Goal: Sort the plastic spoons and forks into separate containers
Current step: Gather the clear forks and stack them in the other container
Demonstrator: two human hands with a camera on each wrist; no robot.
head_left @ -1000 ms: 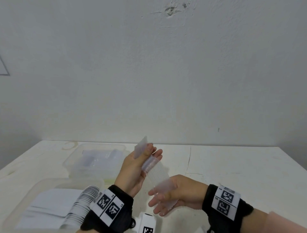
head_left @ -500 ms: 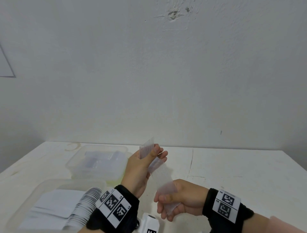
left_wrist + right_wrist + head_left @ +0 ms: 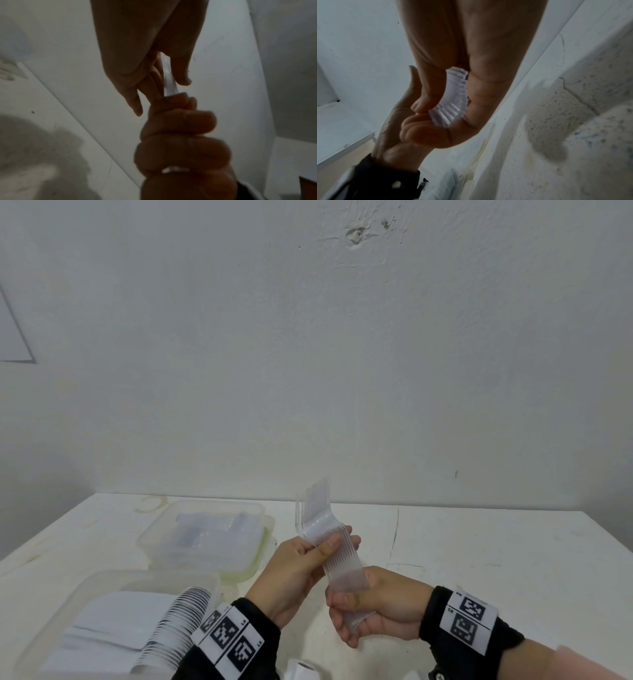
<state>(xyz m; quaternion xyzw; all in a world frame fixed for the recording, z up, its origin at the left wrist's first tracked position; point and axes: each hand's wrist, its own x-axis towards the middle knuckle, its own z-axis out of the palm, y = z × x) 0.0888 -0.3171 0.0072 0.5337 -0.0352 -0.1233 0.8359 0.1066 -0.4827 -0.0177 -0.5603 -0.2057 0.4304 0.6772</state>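
Both hands hold a nested stack of clear plastic forks (image 3: 337, 556) above the table, tines pointing up. My left hand (image 3: 301, 566) grips the stack near the tine end, thumb across it. My right hand (image 3: 373, 607) curls round the handle ends below. In the right wrist view the fanned handle ends of the fork stack (image 3: 452, 102) show between thumb and palm. The left wrist view shows a thin clear edge of the forks (image 3: 169, 81) between the fingers. A near plastic container (image 3: 102, 604) at lower left holds a row of nested spoons (image 3: 174, 628).
A second clear container (image 3: 212, 539) with clear cutlery inside stands behind the near one, left of my hands. A white object (image 3: 305, 671) sits at the bottom edge. The white table (image 3: 479, 549) stretches to the right, with a wall close behind.
The fork stack has turned so its tines stand upright and more spread. My right hand has closed its fingers round the handle ends; both hands stayed in nearly the same place.
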